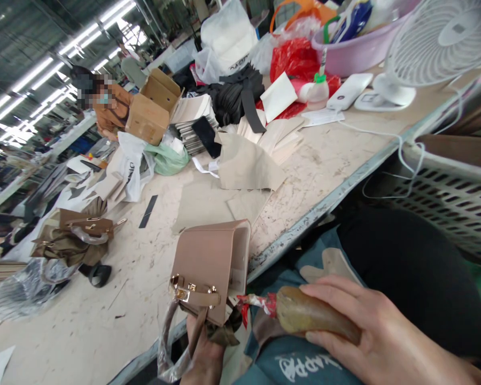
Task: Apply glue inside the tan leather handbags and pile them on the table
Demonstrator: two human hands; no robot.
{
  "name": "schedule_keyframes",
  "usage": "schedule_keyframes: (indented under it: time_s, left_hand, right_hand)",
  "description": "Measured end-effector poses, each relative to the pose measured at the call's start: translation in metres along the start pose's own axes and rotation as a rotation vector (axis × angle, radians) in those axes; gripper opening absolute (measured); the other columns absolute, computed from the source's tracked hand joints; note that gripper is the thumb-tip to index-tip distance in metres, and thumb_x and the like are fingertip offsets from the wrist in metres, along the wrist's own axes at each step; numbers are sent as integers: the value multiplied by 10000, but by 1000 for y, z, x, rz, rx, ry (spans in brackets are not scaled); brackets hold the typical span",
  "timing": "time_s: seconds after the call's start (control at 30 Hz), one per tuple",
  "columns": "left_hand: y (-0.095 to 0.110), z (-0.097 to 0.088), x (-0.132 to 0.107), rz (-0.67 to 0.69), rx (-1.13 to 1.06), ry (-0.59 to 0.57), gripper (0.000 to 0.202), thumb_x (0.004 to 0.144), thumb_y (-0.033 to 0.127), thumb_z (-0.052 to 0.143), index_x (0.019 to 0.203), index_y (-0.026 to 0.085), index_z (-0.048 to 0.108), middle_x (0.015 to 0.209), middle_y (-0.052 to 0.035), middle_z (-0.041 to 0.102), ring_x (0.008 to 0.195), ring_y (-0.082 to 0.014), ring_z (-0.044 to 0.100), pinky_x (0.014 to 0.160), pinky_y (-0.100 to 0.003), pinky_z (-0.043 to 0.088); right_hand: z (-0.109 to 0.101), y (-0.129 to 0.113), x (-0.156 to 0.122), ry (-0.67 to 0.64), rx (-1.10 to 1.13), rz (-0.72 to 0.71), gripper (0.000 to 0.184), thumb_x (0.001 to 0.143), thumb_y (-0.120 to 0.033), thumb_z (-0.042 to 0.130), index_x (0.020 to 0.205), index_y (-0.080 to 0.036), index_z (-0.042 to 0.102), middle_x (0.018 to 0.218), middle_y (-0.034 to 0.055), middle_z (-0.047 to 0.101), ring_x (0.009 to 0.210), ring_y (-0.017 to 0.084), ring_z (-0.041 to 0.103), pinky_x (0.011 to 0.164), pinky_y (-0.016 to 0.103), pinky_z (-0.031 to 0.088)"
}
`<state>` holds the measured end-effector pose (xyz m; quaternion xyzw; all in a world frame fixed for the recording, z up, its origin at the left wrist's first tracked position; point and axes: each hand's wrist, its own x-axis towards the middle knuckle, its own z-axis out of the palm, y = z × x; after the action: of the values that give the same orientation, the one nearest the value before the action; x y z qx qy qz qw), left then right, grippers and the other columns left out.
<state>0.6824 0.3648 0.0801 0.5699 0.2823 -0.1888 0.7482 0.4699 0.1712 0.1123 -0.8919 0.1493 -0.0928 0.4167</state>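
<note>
My left hand [203,357] grips the bottom end of a small tan handbag [208,264] with gold hardware and a plastic-wrapped handle, at the table's near edge. My right hand [379,334] is closed around a smooth brown horn-shaped tool [304,315] with red tape at its tip, held over my lap. The tool's tip points toward the bag's side. A beige leather piece [331,264] lies on my lap just above the tool.
Beige leather pieces [244,163], stacked panels [194,125], a cardboard box [152,107], plastic bags and black straps cover the worktable [336,155]. Brown handbags [84,230] lie at the left. A white fan [436,43] and lilac basin [356,51] stand far right. A person sits at the far end.
</note>
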Motion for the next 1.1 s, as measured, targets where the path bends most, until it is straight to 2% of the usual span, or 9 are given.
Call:
schedule_keyframes:
  time_s: [0.13,0.23,0.37,0.53,0.67,0.8,1.0,1.1]
  left_hand:
    - [-2,0,1,40,0,-8,244,689,51,558,841,222,642,619,25,656,563,-150,626,545,-224,539]
    - [-3,-3,1,82,63,-49,188,710,60,566,811,198,644,675,6,681,625,-153,641,590,-222,545]
    - [-4,-6,-2,92,111,-88,146,687,94,646,780,205,626,692,34,686,640,-150,645,620,-222,548]
    - [-6,-7,-2,128,96,-84,249,618,46,672,768,229,594,675,75,671,638,-144,646,613,-218,540]
    - [-9,-9,1,144,165,-127,279,573,108,735,792,226,610,686,45,680,621,-158,640,602,-245,556]
    - [-10,-11,2,174,140,-120,388,495,106,776,836,216,627,744,17,697,645,-169,649,597,-250,560]
    - [-10,-11,-8,167,181,-170,245,633,163,740,851,236,655,804,18,703,726,-173,658,667,-256,562]
    - [-11,-8,-8,184,181,-169,308,596,187,775,876,214,650,761,21,688,695,-174,653,640,-257,563]
  right_hand:
    - [3,-2,0,-10,5,25,404,859,-411,598,1245,-314,532,1165,46,586,997,176,616,817,243,562]
    - [5,-3,0,-22,20,49,397,854,-403,605,1237,-329,533,1155,28,588,990,166,614,800,233,560]
    - [5,-2,2,-14,28,61,382,845,-374,616,1217,-325,545,1118,26,598,964,166,615,794,249,556]
    - [4,-1,2,-54,72,91,353,862,-377,599,1205,-320,538,1093,23,593,934,151,611,802,249,546]
    - [4,-4,3,-78,92,105,357,840,-381,623,1186,-330,548,1054,13,597,912,151,610,785,261,543]
    - [3,-3,6,-36,64,117,362,831,-356,637,1184,-311,569,1060,34,598,922,172,609,762,277,535]
    - [3,-1,5,-33,104,91,350,799,-292,667,1144,-289,608,982,34,625,818,164,623,707,275,527]
    - [4,0,5,4,85,90,364,793,-299,670,1152,-289,610,1019,40,630,849,175,626,706,275,527]
